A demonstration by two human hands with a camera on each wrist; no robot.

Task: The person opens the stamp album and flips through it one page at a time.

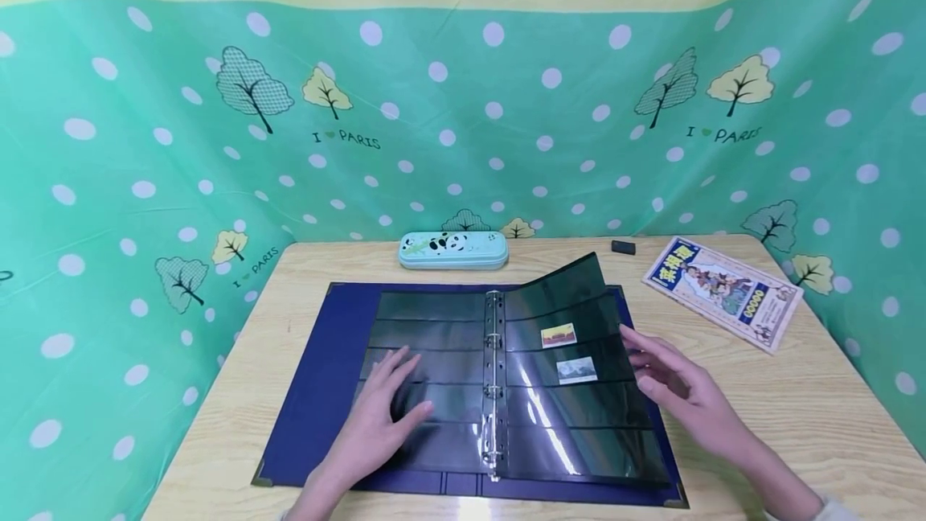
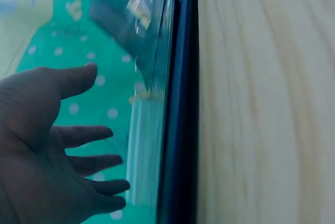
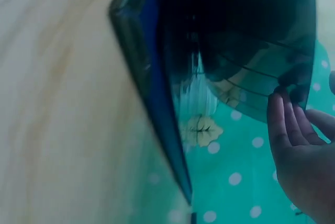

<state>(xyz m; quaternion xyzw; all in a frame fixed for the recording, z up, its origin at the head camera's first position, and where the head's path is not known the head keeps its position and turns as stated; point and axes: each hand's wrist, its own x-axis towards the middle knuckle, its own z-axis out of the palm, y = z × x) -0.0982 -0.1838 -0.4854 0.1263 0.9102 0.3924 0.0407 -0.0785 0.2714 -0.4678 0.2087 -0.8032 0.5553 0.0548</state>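
Where the blue ring album (image 1: 307, 408) lies spread across the lower middle of the head view, its long axis runs left to right, and I judge the step in hand to be leafing through it. The right page (image 1: 535, 453) has its long axis up the frame, upper-right corner raised. I see the left hand (image 1: 372, 424) fanned wide over the left page (image 1: 452, 404), holding nothing; the right hand (image 1: 690, 396) has fairly straight fingers at the raised page's outer edge. Next, I think, calls for swinging that edge leftward gently, keeping the yellow-and-red stamp (image 1: 559, 335) and grey stamp (image 1: 576, 371) pocketed.
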